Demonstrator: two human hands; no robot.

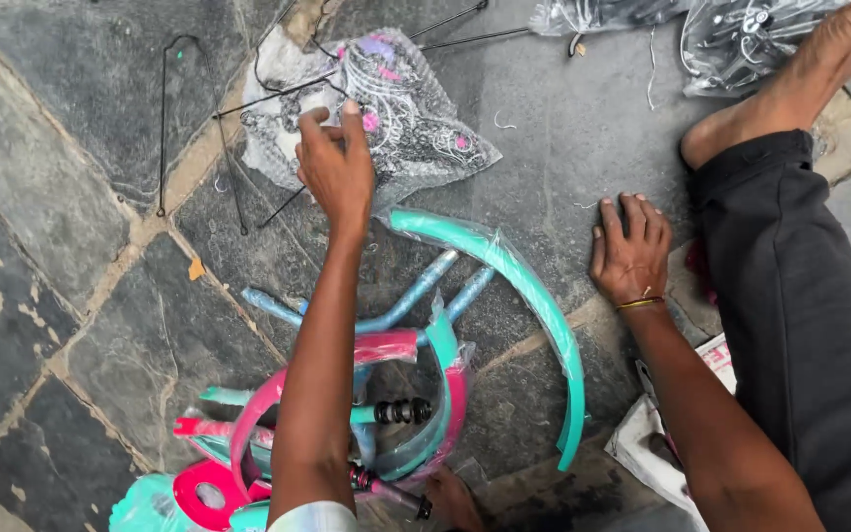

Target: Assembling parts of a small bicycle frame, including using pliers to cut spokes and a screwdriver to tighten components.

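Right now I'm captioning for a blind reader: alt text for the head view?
A person's left hand reaches onto a clear plastic bag of small parts on a stone floor, while the right hand rests flat. Below lie teal bicycle mudguards and pink wrapped parts.

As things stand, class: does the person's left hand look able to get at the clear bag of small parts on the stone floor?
Probably yes: the left hand already has its fingertips at the clear bag, with nothing between them. The right hand rests flat on the floor, apart.

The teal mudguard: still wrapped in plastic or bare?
Wrapped: clear film crinkles along the teal mudguard, bunched near its upper end.
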